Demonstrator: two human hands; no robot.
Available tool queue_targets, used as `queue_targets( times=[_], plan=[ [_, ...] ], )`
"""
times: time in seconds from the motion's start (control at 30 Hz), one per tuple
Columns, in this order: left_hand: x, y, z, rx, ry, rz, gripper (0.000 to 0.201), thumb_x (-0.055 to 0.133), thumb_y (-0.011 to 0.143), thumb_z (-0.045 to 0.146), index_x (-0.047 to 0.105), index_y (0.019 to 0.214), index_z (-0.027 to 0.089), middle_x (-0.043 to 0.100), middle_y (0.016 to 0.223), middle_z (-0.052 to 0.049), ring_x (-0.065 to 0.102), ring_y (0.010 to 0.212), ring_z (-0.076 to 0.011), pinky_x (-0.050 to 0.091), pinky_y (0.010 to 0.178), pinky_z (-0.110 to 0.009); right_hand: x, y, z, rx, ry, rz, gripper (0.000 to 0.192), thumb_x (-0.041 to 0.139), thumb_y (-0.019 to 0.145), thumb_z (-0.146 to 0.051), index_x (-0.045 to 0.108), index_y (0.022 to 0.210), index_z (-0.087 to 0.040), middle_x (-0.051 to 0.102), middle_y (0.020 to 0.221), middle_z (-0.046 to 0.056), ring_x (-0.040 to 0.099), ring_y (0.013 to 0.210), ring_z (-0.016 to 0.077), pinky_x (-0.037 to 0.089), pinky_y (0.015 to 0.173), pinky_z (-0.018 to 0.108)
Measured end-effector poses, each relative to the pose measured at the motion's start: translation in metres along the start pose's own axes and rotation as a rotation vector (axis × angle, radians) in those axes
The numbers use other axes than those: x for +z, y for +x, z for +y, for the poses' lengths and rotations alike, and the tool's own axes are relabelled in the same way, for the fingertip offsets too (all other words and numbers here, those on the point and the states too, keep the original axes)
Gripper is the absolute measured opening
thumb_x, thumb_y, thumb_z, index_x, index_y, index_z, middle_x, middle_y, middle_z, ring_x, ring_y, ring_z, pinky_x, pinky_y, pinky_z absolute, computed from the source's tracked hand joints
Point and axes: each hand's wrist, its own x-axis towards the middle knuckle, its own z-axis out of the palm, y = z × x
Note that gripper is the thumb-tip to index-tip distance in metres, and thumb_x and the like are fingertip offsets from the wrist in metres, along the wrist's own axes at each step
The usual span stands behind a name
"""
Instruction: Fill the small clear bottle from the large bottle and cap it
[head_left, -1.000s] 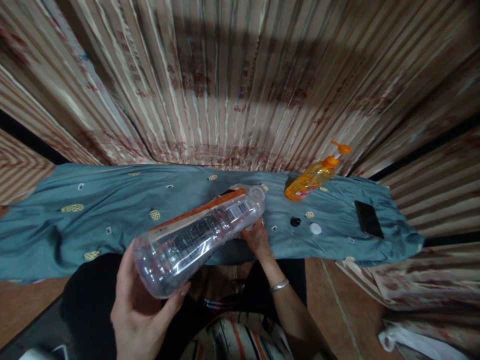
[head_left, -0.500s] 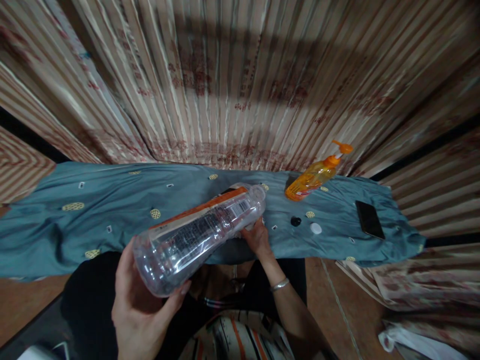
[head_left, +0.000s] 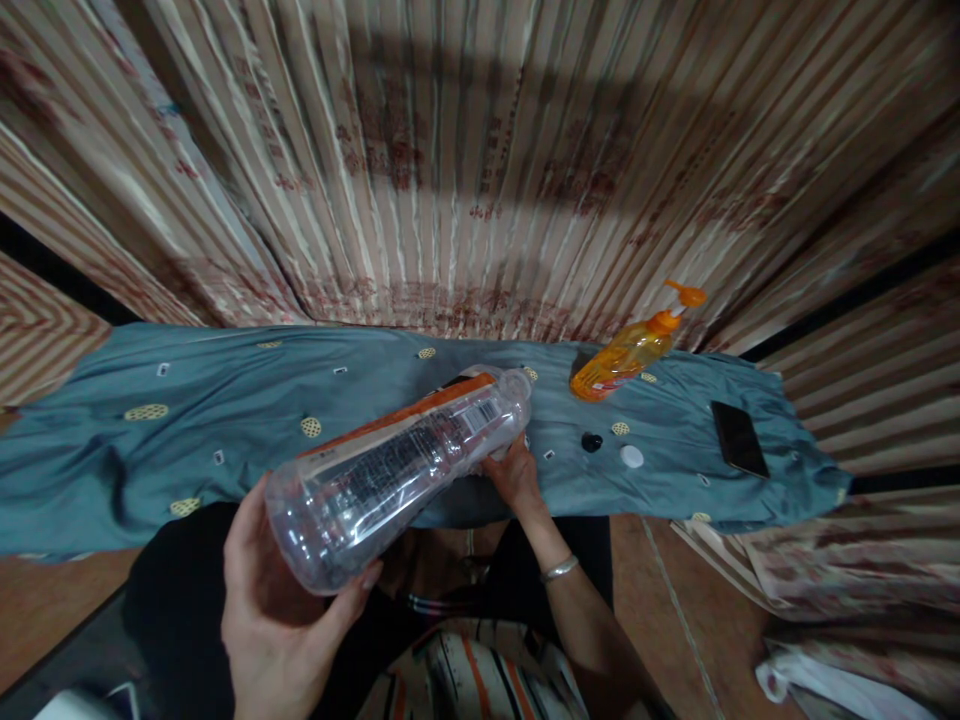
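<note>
A large clear plastic bottle (head_left: pixel 390 485) with an orange and dark printed label and a barcode lies tilted in the air above the cloth, its narrow neck pointing away to the right. It looks empty. My left hand (head_left: pixel 281 620) is wrapped around its wide base, thumb on the near side. Near the neck, my right hand (head_left: pixel 516 472), with a silver bangle on the wrist, grips the bottle from below; its fingertips are hidden behind the plastic. A black cap (head_left: pixel 592 442) and a white disc (head_left: pixel 631 457) lie on the cloth right of this hand.
A teal cloth (head_left: pixel 375 380) with pineapple prints covers the long narrow table. An orange pump bottle (head_left: pixel 622 360) stands toward the back right, and a dark phone (head_left: pixel 739 438) lies at the right end. Striped curtains (head_left: pixel 465 200) hang close behind and at both sides.
</note>
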Motion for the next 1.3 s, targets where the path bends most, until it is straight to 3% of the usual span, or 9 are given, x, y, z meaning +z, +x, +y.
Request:
queue_targets(
  times=[0.13, 0.6, 0.77, 0.93, 1.07, 1.17, 1.3],
  plan=[
    [-0.001, 0.001, 0.000, 0.029, 0.028, 0.000, 0.102, 0.112, 0.064, 0.028, 0.074, 0.159, 0.032, 0.083, 0.151, -0.012, 0.084, 0.133, -0.0406, 0.076, 0.104, -0.047, 0.000, 0.000, -0.001, -0.014, -0.006, 0.002, 0.061, 0.088, 0.089, -0.030, 0.070, 0.144, -0.013, 0.087, 0.129, 0.025, 0.086, 0.124, 0.0445, 0.073, 0.106, 0.062],
    [-0.002, 0.001, 0.001, -0.040, 0.016, 0.018, 0.104, 0.115, 0.056, 0.032, 0.076, 0.151, 0.041, 0.084, 0.147, -0.004, 0.083, 0.133, -0.0393, 0.075, 0.105, -0.049, -0.003, 0.000, -0.008, -0.026, 0.054, 0.010, 0.055, 0.087, 0.087, -0.031, 0.072, 0.139, -0.017, 0.088, 0.124, 0.023, 0.087, 0.116, 0.0429, 0.075, 0.101, 0.060],
    [0.000, 0.000, 0.002, -0.060, 0.010, 0.065, 0.104, 0.116, 0.052, 0.037, 0.076, 0.149, 0.034, 0.084, 0.144, -0.008, 0.084, 0.129, -0.0409, 0.075, 0.105, -0.051, 0.000, 0.000, -0.006, 0.001, 0.021, 0.023, 0.058, 0.087, 0.086, -0.032, 0.072, 0.140, -0.014, 0.087, 0.123, 0.024, 0.087, 0.117, 0.0464, 0.074, 0.103, 0.065],
    [0.003, -0.001, 0.004, -0.051, 0.014, 0.036, 0.101, 0.113, 0.058, 0.034, 0.075, 0.152, 0.037, 0.084, 0.147, -0.007, 0.082, 0.134, -0.0397, 0.074, 0.108, -0.049, 0.000, 0.000, -0.005, -0.029, 0.020, 0.019, 0.057, 0.088, 0.087, -0.033, 0.072, 0.140, -0.017, 0.088, 0.124, 0.022, 0.086, 0.118, 0.0440, 0.075, 0.102, 0.062],
    [0.007, 0.000, 0.009, -0.056, -0.003, 0.107, 0.101, 0.114, 0.053, 0.041, 0.077, 0.146, 0.033, 0.086, 0.142, -0.008, 0.084, 0.128, -0.0401, 0.075, 0.103, -0.049, 0.001, 0.000, -0.002, -0.022, 0.019, 0.020, 0.057, 0.089, 0.087, -0.032, 0.073, 0.139, -0.017, 0.088, 0.125, 0.022, 0.087, 0.119, 0.0439, 0.075, 0.103, 0.062],
    [0.004, 0.002, 0.007, -0.034, 0.005, 0.078, 0.103, 0.115, 0.051, 0.038, 0.077, 0.146, 0.029, 0.086, 0.140, -0.010, 0.085, 0.124, -0.0395, 0.076, 0.101, -0.047, 0.001, 0.000, 0.000, -0.012, 0.034, 0.012, 0.059, 0.088, 0.087, -0.032, 0.072, 0.141, -0.017, 0.088, 0.126, 0.023, 0.087, 0.119, 0.0438, 0.074, 0.105, 0.063],
    [-0.002, 0.001, 0.001, 0.023, 0.049, 0.004, 0.098, 0.112, 0.063, 0.030, 0.075, 0.154, 0.031, 0.084, 0.147, -0.011, 0.084, 0.129, -0.0365, 0.076, 0.102, -0.043, 0.000, 0.001, 0.000, -0.022, 0.049, 0.003, 0.058, 0.087, 0.087, -0.031, 0.072, 0.142, -0.017, 0.088, 0.127, 0.022, 0.087, 0.118, 0.0436, 0.075, 0.102, 0.062]
  ],
)
